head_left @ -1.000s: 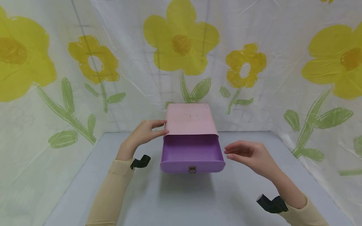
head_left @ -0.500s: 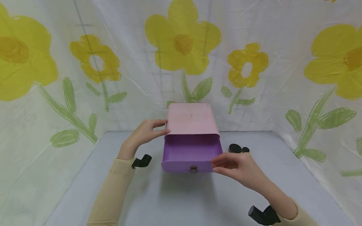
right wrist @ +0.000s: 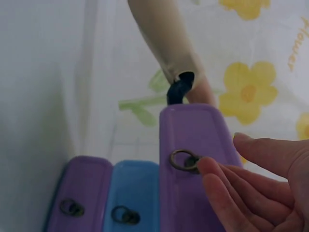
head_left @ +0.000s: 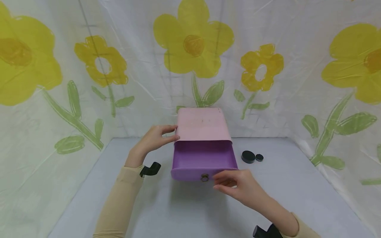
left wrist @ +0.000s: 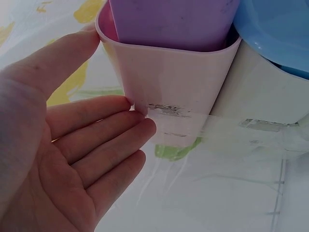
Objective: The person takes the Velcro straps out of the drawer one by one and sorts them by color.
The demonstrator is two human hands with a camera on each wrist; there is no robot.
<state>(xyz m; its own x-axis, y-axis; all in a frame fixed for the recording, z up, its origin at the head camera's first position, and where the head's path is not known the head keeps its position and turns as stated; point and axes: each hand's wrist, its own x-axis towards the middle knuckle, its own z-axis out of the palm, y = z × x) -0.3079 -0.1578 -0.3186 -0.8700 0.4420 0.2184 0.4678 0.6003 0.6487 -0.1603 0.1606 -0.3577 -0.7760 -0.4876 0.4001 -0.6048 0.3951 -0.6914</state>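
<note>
Head view: the purple drawer [head_left: 187, 174] pokes from its pink case [head_left: 203, 124]. My left hand [head_left: 151, 139], spread, touches the case; my right hand [head_left: 239, 186], loosely spread, is beside the ring [head_left: 204, 176]. The drawer looks light, stiff, slippery; I'd pull the ring.

Left grip [head_left: 154, 138]: fingers extended, thumb spread | right grip [head_left: 239, 185]: fingers loosely bent
</note>
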